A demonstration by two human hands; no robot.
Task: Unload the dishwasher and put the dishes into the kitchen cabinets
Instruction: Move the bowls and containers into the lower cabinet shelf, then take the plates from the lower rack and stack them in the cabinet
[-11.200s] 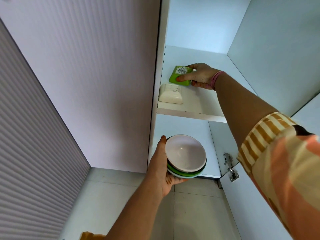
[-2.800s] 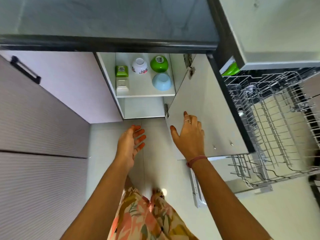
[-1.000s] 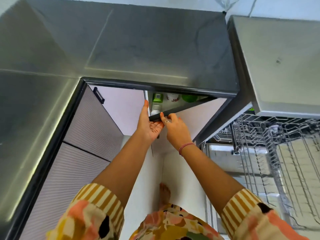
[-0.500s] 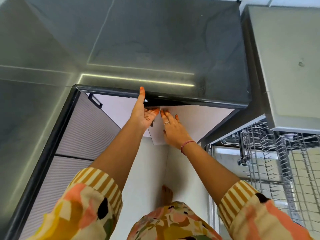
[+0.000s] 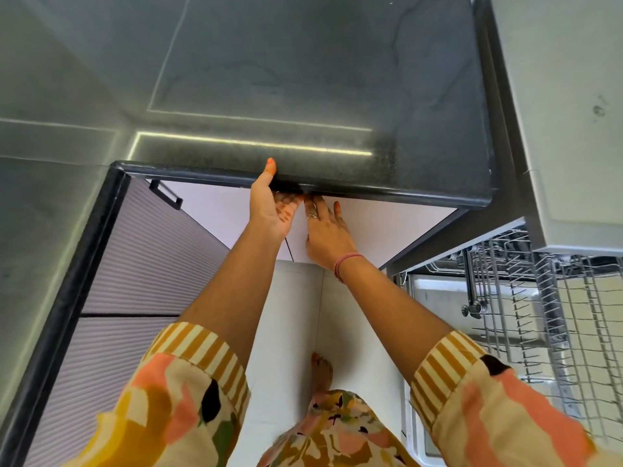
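Observation:
My left hand and my right hand meet at the top edge of the pale cabinet door, just under the dark countertop. The left thumb lies over the countertop's front edge, with the palm turned towards me. The right hand rests flat on the door front, fingers spread. Neither hand holds a dish. The door lies flush under the counter and hides the shelf and the bowls behind it. At the right, the wire dishwasher rack is pulled out; I see no dishes in the part that shows.
Ribbed cabinet fronts with a black handle run along the left. A white appliance top sits above the rack. My bare foot stands on the pale floor between the cabinets and the dishwasher.
The cabinet door has swung from open to flush under the counter, hiding the bowls. Both hands followed it to its top edge, and my view has risen above the countertop.

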